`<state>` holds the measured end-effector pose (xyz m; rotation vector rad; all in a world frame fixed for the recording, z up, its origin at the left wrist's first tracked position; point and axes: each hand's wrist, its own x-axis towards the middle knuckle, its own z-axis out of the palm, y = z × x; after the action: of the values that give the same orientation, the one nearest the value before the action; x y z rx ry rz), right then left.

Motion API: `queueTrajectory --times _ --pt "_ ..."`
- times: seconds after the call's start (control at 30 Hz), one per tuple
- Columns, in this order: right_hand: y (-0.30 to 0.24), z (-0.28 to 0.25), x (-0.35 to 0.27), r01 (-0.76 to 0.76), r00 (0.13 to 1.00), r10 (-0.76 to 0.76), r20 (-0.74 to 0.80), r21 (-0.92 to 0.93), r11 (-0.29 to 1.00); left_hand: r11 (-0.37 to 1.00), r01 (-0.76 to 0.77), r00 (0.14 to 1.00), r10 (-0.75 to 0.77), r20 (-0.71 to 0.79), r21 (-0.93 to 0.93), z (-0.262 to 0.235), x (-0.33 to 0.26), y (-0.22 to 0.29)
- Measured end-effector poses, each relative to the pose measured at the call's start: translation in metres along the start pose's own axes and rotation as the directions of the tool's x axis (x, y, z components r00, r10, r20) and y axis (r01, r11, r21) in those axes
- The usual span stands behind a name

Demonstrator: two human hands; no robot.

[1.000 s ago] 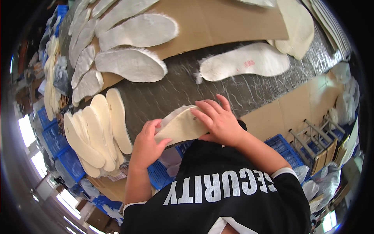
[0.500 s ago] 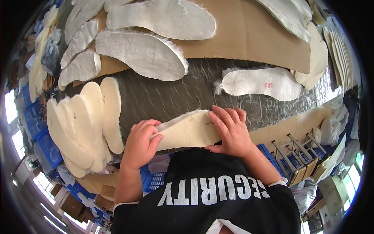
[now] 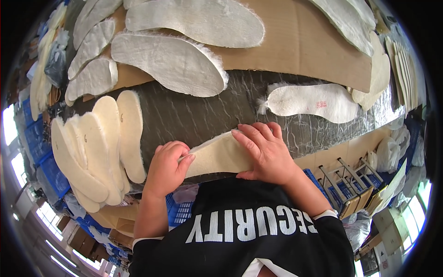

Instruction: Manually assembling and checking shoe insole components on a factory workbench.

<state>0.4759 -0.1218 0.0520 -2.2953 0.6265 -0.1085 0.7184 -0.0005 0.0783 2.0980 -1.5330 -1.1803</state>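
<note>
Right in front of me, at the near edge of the dark worktop, lies a cream insole (image 3: 212,158) with white fleece showing along its far edge. My left hand (image 3: 169,167) pinches its left end between thumb and fingers. Around its right end wraps my right hand (image 3: 264,151), the thumb at the near edge and the fingers over the top. To the left, a fanned pile of cream insoles (image 3: 94,152) rests beside my left hand. Beyond my right hand lies a white fleece-edged insole (image 3: 316,102) with a red stamp.
Large white fleece-backed pieces (image 3: 170,62) lie across a cardboard sheet (image 3: 295,51) on the far side. At the right stand metal-framed racks (image 3: 350,184) and plastic bags (image 3: 391,152). Blue crates (image 3: 54,173) line the left, below the worktop (image 3: 194,111).
My right hand has slid left along the insole, covering the small mark near its right end. My left hand keeps its grip. The whole view has shifted slightly.
</note>
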Motion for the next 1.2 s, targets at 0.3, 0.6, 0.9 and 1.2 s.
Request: queueTrajectory --times 0.3,0.6,0.9,1.2 --pt "-0.001 -0.008 0.007 -0.009 0.996 0.014 0.085 -0.063 0.998 0.999 0.04 0.999 -0.04 -0.032 -0.025 0.008 0.006 -0.003" --pt "-0.015 -0.011 0.022 0.001 0.987 0.026 0.158 -0.17 0.985 0.995 0.064 0.998 -0.061 -0.034 0.08 0.008 0.008 -0.001" --pt "-0.031 0.045 0.051 0.397 0.914 -0.399 0.077 0.038 0.917 0.89 0.187 0.98 -0.199 0.013 -0.415 0.001 -0.006 -0.026" --pt "-0.037 0.027 0.056 0.347 0.928 -0.363 0.081 0.163 0.924 0.403 0.205 0.822 -0.565 -0.067 -0.892 0.039 -0.062 -0.039"
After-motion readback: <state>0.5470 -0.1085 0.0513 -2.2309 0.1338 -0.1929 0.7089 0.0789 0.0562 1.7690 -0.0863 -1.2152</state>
